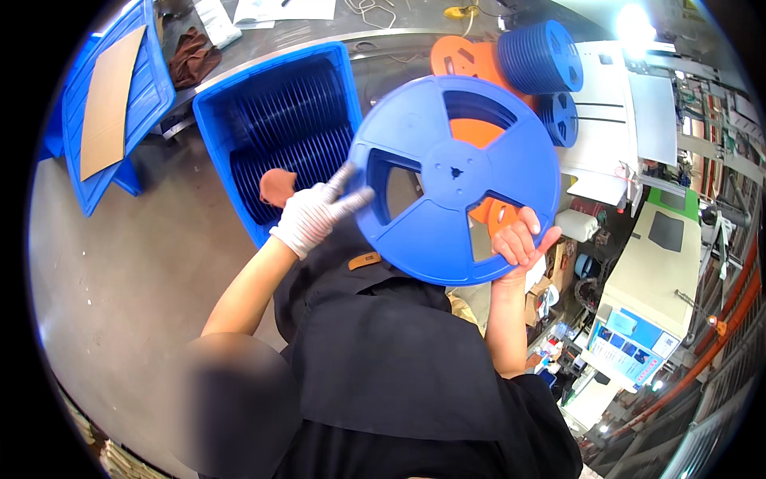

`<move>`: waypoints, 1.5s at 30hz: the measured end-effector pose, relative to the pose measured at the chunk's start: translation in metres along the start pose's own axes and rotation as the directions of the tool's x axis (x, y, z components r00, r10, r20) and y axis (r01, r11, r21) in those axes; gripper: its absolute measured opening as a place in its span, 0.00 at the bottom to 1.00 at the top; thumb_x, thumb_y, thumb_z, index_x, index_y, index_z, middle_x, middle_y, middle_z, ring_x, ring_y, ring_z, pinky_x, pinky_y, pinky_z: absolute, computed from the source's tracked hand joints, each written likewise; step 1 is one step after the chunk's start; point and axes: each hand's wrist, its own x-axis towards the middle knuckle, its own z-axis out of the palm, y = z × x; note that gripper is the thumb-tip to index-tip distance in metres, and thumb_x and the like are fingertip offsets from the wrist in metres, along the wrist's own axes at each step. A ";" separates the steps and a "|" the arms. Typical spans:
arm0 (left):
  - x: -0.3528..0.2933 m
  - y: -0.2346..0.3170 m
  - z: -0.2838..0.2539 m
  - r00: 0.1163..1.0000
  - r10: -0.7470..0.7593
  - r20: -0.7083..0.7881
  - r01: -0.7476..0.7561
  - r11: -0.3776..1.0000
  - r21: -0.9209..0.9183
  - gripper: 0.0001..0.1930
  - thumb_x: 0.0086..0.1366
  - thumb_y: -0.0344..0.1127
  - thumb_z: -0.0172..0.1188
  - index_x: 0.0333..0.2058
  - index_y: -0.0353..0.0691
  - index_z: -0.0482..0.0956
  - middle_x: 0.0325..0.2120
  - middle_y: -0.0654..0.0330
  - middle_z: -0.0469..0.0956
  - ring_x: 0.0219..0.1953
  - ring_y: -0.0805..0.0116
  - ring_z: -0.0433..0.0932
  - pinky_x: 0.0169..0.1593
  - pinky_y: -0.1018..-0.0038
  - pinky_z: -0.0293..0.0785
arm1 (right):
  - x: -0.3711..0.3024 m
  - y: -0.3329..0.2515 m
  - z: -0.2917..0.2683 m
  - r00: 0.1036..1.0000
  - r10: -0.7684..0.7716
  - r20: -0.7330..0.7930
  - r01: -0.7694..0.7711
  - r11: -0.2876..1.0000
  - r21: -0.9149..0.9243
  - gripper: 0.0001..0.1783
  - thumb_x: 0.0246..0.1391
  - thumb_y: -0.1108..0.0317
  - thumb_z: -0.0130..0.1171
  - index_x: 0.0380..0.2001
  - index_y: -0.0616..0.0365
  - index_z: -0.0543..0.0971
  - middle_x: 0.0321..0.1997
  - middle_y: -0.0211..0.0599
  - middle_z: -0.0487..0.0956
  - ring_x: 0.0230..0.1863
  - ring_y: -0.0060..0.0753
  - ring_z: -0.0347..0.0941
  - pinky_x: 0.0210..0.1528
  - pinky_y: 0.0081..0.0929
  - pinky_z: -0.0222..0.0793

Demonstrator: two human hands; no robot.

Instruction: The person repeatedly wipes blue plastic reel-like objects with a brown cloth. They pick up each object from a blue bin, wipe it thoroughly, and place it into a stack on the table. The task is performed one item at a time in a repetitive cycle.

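Centrally, as I watch from a distance, a large blue reel (439, 191) is held up in front of the black apron (399, 367). The right hand (517, 243) has its grip closed on it, the fingers at a lower window near the rim. The left hand (309, 217), in a white glove, shows a wide grip, its fingers spread at the reel's left edge.

Left of the reel I note an open blue bin (349, 84) containing dark discs (279, 152) in close rows. Farther left, a cardboard sheet (112, 104) lies against a ribbed blue panel (158, 88). A brown cloth (191, 60) and white papers (287, 9) lie along the metal counter (311, 30). To the upper right stands a ribbed blue stack (542, 60); a beige machine (654, 255) occupies the far right.

The held reel stands between my view and an orange reel (455, 54), which shows only in part past the rim and through the windows. The gloved hand covers part of the bin's near corner. I cannot tell whether its fingers, slightly blurred, touch the reel, nor what the pinkish-brown patch (277, 187) beside them is. A dark shape (239, 407) at lower left is blurred out.
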 end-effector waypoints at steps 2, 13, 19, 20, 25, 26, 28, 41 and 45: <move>0.018 0.027 -0.025 0.991 0.106 0.078 -0.113 0.989 0.092 0.31 0.55 0.25 0.55 0.57 0.65 0.68 0.60 0.52 0.65 0.28 0.63 0.77 0.28 0.69 0.77 | 0.002 0.003 0.006 0.999 0.028 0.036 -0.029 0.998 0.051 0.24 0.58 0.44 0.56 0.33 0.55 0.66 0.10 0.16 0.61 0.08 0.10 0.58 0.13 0.11 0.54; 0.003 0.034 -0.029 0.976 0.184 0.120 -0.202 0.965 0.166 0.18 0.54 0.28 0.55 0.46 0.42 0.71 0.55 0.48 0.70 0.27 0.64 0.77 0.29 0.70 0.77 | 0.013 -0.007 0.014 0.975 0.178 0.130 -0.162 0.978 -0.128 0.24 0.58 0.48 0.58 0.38 0.59 0.66 0.12 0.22 0.67 0.12 0.15 0.67 0.16 0.13 0.63; -0.006 0.042 -0.024 0.986 0.164 0.004 -0.162 0.974 -0.157 0.19 0.50 0.29 0.60 0.44 0.40 0.72 0.49 0.52 0.72 0.32 0.60 0.79 0.27 0.67 0.76 | 0.013 -0.006 0.021 0.960 -0.053 -0.276 -0.097 0.858 -0.505 0.39 0.55 0.33 0.48 0.45 0.64 0.67 0.26 0.39 0.76 0.27 0.35 0.75 0.25 0.24 0.71; -0.010 0.043 -0.018 0.983 0.126 -0.134 -0.164 0.931 -0.326 0.18 0.52 0.25 0.60 0.44 0.41 0.72 0.41 0.55 0.76 0.31 0.65 0.78 0.27 0.69 0.76 | 0.017 -0.004 0.023 0.909 -0.165 -0.382 -0.113 0.786 -0.607 0.40 0.56 0.32 0.46 0.46 0.65 0.67 0.27 0.41 0.77 0.29 0.37 0.76 0.27 0.25 0.72; -0.032 0.040 -0.025 0.852 -0.423 0.308 0.257 -0.174 -0.951 0.12 0.63 0.34 0.58 0.44 0.39 0.72 0.36 0.58 0.77 0.43 0.65 0.76 0.50 0.68 0.73 | 0.018 -0.013 -0.004 0.901 0.058 -0.430 -0.337 0.717 -0.610 0.37 0.60 0.37 0.44 0.48 0.67 0.71 0.27 0.39 0.77 0.23 0.32 0.72 0.23 0.21 0.64; -0.034 0.043 -0.034 0.792 -0.461 0.400 0.197 -0.427 -0.882 0.13 0.62 0.34 0.59 0.44 0.39 0.73 0.36 0.57 0.77 0.44 0.65 0.75 0.52 0.68 0.72 | 0.012 -0.012 -0.008 0.862 0.041 -0.505 -0.389 0.692 -0.608 0.33 0.61 0.40 0.45 0.46 0.65 0.72 0.27 0.38 0.77 0.24 0.31 0.73 0.23 0.22 0.65; -0.051 0.033 -0.025 0.778 -0.468 0.419 0.109 -0.556 -0.824 0.15 0.58 0.34 0.63 0.44 0.40 0.72 0.37 0.56 0.77 0.44 0.62 0.76 0.53 0.66 0.73 | 0.002 -0.007 -0.012 0.770 -0.025 -0.637 -0.496 0.605 -0.623 0.27 0.63 0.45 0.47 0.42 0.63 0.73 0.27 0.37 0.78 0.25 0.31 0.75 0.24 0.23 0.67; -0.089 0.021 -0.013 0.764 -0.491 0.417 -0.014 -0.660 -0.751 0.15 0.55 0.31 0.67 0.41 0.40 0.75 0.36 0.53 0.79 0.42 0.60 0.79 0.49 0.66 0.77 | -0.022 -0.003 -0.041 0.549 -0.198 -0.812 -0.497 0.703 -0.508 0.29 0.58 0.37 0.50 0.34 0.56 0.76 0.31 0.33 0.78 0.35 0.32 0.77 0.30 0.26 0.71; -0.098 0.016 -0.013 0.738 -0.543 0.399 0.015 -0.579 -0.815 0.15 0.57 0.32 0.65 0.43 0.39 0.74 0.37 0.53 0.79 0.43 0.59 0.78 0.50 0.64 0.76 | -0.022 -0.001 -0.041 0.553 -0.225 -0.802 -0.503 0.677 -0.537 0.30 0.59 0.36 0.47 0.36 0.56 0.76 0.39 0.35 0.76 0.42 0.39 0.77 0.35 0.28 0.72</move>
